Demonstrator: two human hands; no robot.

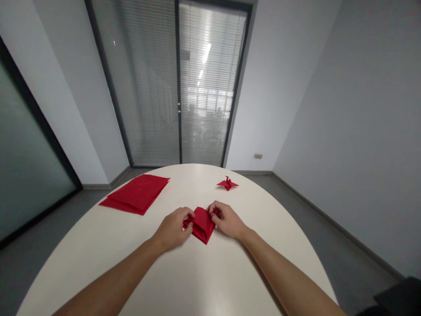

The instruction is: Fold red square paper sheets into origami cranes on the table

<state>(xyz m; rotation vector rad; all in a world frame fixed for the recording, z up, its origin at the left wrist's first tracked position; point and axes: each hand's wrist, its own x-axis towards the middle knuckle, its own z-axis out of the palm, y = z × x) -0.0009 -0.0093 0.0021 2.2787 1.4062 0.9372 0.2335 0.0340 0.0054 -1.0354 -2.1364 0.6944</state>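
A folded piece of red paper [202,223] lies near the middle of the table, its layers partly lifted and a corner pointing toward me. My left hand [174,227] pinches its left edge between thumb and fingers. On the opposite side, my right hand [226,218] is closed on the paper's right edge, thumb against the bent fingers. The fingertips of both hands hide parts of the edges. Beyond my right hand stands a small red origami crane [227,183] with its wings spread.
Several flat red paper sheets [140,193] lie stacked on the left of the round white table [210,281]. Behind the table are a glass partition with blinds [204,131] and white walls. A dark object [399,298] shows at the lower right corner.
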